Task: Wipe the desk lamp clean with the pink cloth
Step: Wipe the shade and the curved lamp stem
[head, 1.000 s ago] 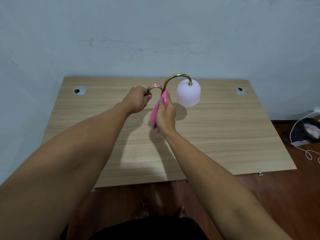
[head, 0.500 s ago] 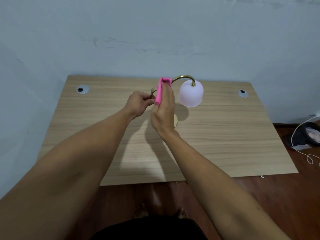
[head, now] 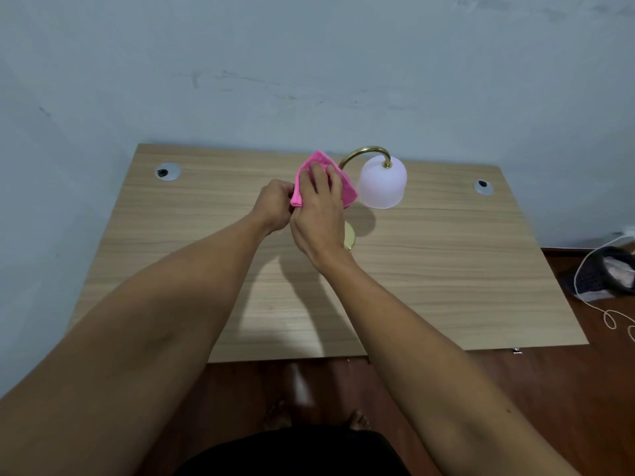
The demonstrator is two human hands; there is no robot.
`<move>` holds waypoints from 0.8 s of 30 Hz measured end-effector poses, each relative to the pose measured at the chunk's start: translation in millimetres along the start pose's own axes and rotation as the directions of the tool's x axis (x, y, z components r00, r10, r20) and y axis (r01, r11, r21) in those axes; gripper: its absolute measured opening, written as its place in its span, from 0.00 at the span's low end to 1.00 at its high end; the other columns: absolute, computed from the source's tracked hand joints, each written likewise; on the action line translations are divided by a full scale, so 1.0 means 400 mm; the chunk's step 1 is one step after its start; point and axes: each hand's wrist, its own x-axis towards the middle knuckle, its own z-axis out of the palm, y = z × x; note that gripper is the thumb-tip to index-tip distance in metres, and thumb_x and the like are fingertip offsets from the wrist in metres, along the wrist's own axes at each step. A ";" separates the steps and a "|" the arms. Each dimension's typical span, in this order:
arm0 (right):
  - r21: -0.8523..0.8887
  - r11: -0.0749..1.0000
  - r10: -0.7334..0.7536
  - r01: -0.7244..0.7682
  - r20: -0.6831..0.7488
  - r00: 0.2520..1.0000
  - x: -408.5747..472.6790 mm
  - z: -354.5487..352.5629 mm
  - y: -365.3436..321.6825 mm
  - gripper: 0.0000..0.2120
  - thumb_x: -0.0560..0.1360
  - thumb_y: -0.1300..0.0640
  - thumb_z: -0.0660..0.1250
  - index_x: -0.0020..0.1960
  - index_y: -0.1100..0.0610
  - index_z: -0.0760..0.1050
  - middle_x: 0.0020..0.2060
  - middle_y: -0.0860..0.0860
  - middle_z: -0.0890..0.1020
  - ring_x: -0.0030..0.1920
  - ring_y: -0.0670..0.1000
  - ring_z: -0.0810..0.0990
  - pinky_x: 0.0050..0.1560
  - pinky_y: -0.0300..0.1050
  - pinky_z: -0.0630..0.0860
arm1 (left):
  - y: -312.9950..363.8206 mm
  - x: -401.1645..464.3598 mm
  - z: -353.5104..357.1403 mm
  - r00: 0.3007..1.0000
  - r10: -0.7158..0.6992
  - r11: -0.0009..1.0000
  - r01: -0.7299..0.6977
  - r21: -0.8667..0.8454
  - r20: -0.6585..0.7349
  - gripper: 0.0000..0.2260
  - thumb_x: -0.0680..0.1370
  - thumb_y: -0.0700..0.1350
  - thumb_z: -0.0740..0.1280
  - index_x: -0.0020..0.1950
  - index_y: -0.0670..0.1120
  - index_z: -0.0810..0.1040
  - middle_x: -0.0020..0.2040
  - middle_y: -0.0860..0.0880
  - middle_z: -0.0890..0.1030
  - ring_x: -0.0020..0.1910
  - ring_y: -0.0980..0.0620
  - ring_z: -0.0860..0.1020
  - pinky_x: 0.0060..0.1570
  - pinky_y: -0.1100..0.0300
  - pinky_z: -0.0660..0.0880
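Fingers of the right hand (head: pixel 318 214) lie flat on the pink cloth (head: pixel 345 188); left hand (head: pixel 273 207) pinches its edge. Best keep steady pressure along the desk lamp (head: pixel 381 182) stem.

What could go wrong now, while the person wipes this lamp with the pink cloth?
1. The white shade hangs from the thin gold arm, right beside the pink cloth. A hard wipe could knock it.
2. The gold base looks small, and both hands work high above it, so a sideways push might tip the lamp onto the desk.
3. The right hand covers the part being wiped, so the left hand's grip is hard to check.
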 end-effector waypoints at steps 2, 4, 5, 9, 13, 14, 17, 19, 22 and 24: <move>-0.003 1.000 -0.018 0.018 0.002 1.000 0.004 -0.010 0.017 0.29 0.71 0.63 0.55 0.70 0.64 0.76 0.70 0.59 0.77 0.72 0.64 0.69 0.72 0.57 0.70 | 0.006 0.003 0.000 1.000 -0.021 1.000 0.021 0.006 0.005 0.08 0.71 0.39 0.65 0.32 0.42 0.79 0.32 0.49 0.70 0.36 0.53 0.68 0.34 0.57 0.65; -0.003 1.000 0.000 0.001 0.020 1.000 0.010 -0.017 0.017 0.29 0.69 0.64 0.57 0.70 0.65 0.75 0.69 0.59 0.77 0.71 0.63 0.70 0.72 0.54 0.69 | 0.008 0.005 0.002 1.000 -0.012 1.000 0.011 0.026 0.005 0.11 0.72 0.37 0.65 0.30 0.43 0.76 0.33 0.48 0.68 0.36 0.53 0.67 0.33 0.57 0.63; -0.027 1.000 -0.011 0.012 0.039 0.999 0.011 -0.019 0.013 0.29 0.69 0.64 0.57 0.70 0.65 0.75 0.69 0.59 0.77 0.70 0.64 0.70 0.71 0.55 0.69 | 0.010 0.004 0.003 1.000 0.006 0.999 -0.006 0.043 0.005 0.08 0.71 0.38 0.65 0.31 0.42 0.77 0.33 0.48 0.67 0.37 0.54 0.67 0.33 0.57 0.63; -0.023 0.997 -0.076 0.077 0.052 0.996 0.014 -0.026 0.027 0.27 0.69 0.68 0.64 0.68 0.66 0.76 0.67 0.60 0.77 0.68 0.63 0.72 0.70 0.55 0.70 | 0.010 0.004 0.004 1.000 -0.013 0.999 0.014 0.043 -0.008 0.10 0.73 0.41 0.66 0.33 0.39 0.78 0.32 0.48 0.68 0.34 0.52 0.64 0.34 0.57 0.63; -0.029 0.998 -0.053 0.054 0.064 0.997 0.010 -0.040 0.021 0.29 0.68 0.69 0.65 0.69 0.68 0.74 0.66 0.62 0.76 0.66 0.63 0.72 0.68 0.56 0.71 | 0.017 0.008 0.004 1.000 0.006 0.997 -0.006 0.080 0.000 0.14 0.76 0.36 0.66 0.30 0.45 0.75 0.31 0.46 0.67 0.33 0.56 0.66 0.30 0.61 0.64; -0.068 0.992 -0.104 0.110 0.085 0.991 0.012 -0.039 0.026 0.28 0.67 0.69 0.65 0.68 0.68 0.74 0.66 0.62 0.77 0.65 0.64 0.73 0.66 0.57 0.73 | 0.019 0.008 0.003 1.000 0.011 0.995 -0.011 0.097 0.003 0.16 0.75 0.35 0.66 0.28 0.46 0.73 0.31 0.45 0.67 0.32 0.55 0.65 0.28 0.63 0.63; -0.087 0.986 -0.136 0.144 0.093 0.986 0.025 -0.043 0.049 0.26 0.67 0.66 0.63 0.66 0.67 0.76 0.63 0.60 0.78 0.63 0.64 0.75 0.59 0.58 0.75 | 0.023 0.008 0.002 1.000 0.008 0.996 -0.009 0.086 0.006 0.19 0.77 0.35 0.66 0.27 0.47 0.72 0.28 0.49 0.67 0.28 0.59 0.62 0.27 0.65 0.61; -0.098 0.990 -0.096 0.106 0.107 0.990 0.027 -0.049 0.044 0.26 0.66 0.67 0.63 0.65 0.66 0.76 0.62 0.60 0.78 0.62 0.63 0.75 0.58 0.56 0.74 | 0.026 0.006 0.004 1.000 0.004 0.998 -0.004 0.070 0.007 0.18 0.77 0.36 0.66 0.27 0.46 0.74 0.28 0.51 0.66 0.25 0.61 0.62 0.26 0.66 0.60; -0.167 0.968 -0.163 0.185 0.140 0.977 0.027 -0.041 0.039 0.25 0.67 0.67 0.65 0.65 0.67 0.76 0.62 0.61 0.78 0.61 0.64 0.75 0.57 0.59 0.75 | 0.029 0.007 0.001 1.000 0.005 0.991 -0.007 0.133 0.012 0.20 0.75 0.32 0.64 0.25 0.48 0.68 0.27 0.50 0.64 0.27 0.58 0.60 0.26 0.65 0.60; -0.145 0.971 -0.171 0.189 0.127 0.977 0.029 -0.037 0.052 0.25 0.68 0.65 0.64 0.65 0.66 0.76 0.62 0.59 0.79 0.62 0.63 0.75 0.54 0.60 0.76 | 0.028 0.008 -0.001 1.000 0.006 0.990 -0.008 0.141 0.015 0.21 0.76 0.33 0.64 0.26 0.49 0.69 0.27 0.48 0.65 0.29 0.54 0.61 0.25 0.67 0.61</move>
